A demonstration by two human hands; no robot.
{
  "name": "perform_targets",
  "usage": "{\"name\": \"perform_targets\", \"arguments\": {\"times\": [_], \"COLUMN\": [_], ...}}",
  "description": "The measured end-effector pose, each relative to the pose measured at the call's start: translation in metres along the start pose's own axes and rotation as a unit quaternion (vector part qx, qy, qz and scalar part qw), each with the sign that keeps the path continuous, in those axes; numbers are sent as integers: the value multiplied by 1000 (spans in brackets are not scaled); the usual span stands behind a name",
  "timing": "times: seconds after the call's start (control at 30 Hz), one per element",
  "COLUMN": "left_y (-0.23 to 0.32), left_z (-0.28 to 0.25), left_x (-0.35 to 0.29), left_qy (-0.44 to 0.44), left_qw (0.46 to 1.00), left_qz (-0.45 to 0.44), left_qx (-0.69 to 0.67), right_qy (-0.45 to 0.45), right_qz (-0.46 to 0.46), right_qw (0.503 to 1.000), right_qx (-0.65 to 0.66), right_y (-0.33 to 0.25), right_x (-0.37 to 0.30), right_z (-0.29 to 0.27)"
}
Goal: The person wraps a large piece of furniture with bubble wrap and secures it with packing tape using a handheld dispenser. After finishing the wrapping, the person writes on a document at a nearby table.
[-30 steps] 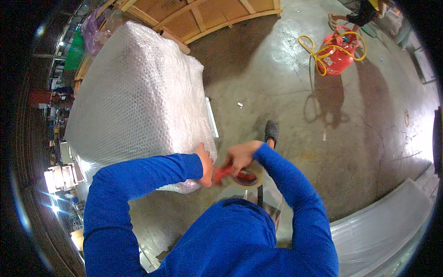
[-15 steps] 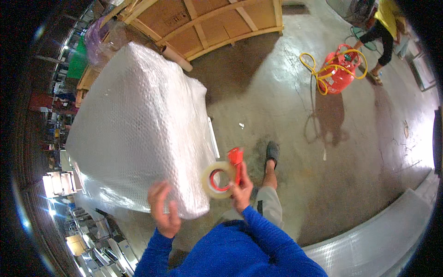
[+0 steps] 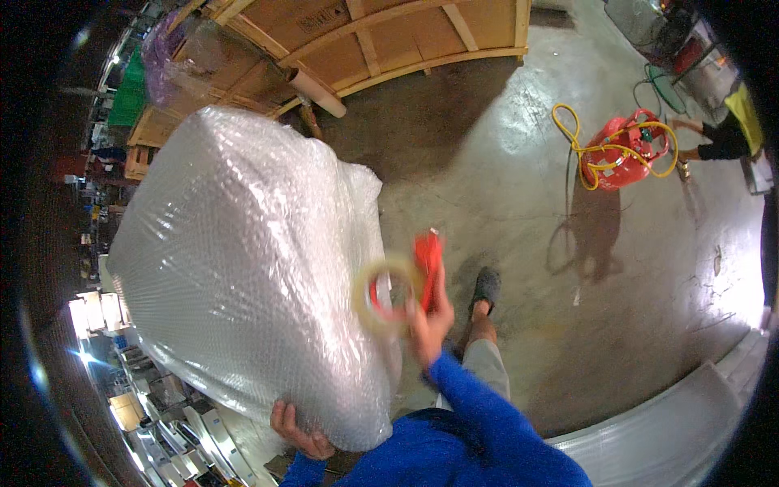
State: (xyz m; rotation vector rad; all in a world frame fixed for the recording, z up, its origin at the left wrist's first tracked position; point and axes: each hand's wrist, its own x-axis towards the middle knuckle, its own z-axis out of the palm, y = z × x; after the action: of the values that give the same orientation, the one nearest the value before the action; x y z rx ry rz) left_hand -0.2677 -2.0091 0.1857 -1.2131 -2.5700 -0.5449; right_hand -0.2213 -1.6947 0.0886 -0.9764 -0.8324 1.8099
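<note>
My right hand (image 3: 430,325) grips a red tape dispenser (image 3: 428,258). A wide roll of clear tape (image 3: 363,304) sits on it, blurred by motion, just beside the wrapped bundle. That bundle, large and bulky, is covered in clear bubble wrap (image 3: 243,252) and fills the left side; what lies inside is hidden. At its near lower edge, my left hand (image 3: 302,430) lies against the wrap with its fingers stretched out and holding nothing.
Behind the bundle stands a large wooden crate (image 3: 406,40), with a cardboard tube (image 3: 316,93) beside it. A red gas cylinder (image 3: 621,154) with a yellow hose is on the floor at far right, near another person (image 3: 722,138). Sheet-like material (image 3: 665,418) lies at lower right.
My left hand has come down onto the near edge of the bubble wrap. The wrapped bundle now looks rounder and nearer to me. My right hand still holds the dispenser, slightly higher and more upright.
</note>
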Motion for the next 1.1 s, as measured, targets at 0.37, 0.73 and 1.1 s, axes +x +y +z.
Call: {"name": "perform_targets", "arguments": {"times": [0.37,0.73,1.1], "left_y": [6,-7,-22], "left_z": [16,5,4], "left_x": [5,-11,-29], "left_qy": [50,40,49], "left_qw": [998,997,995], "left_qz": [-30,-1,-11], "left_qx": [-19,66,91], "right_qy": [30,49,10], "right_qz": [-44,-54,36], "right_qw": [995,985,997], "right_qx": [82,155,63], "right_y": [18,30,30], "right_x": [131,188,65], "right_z": [87,118,19]}}
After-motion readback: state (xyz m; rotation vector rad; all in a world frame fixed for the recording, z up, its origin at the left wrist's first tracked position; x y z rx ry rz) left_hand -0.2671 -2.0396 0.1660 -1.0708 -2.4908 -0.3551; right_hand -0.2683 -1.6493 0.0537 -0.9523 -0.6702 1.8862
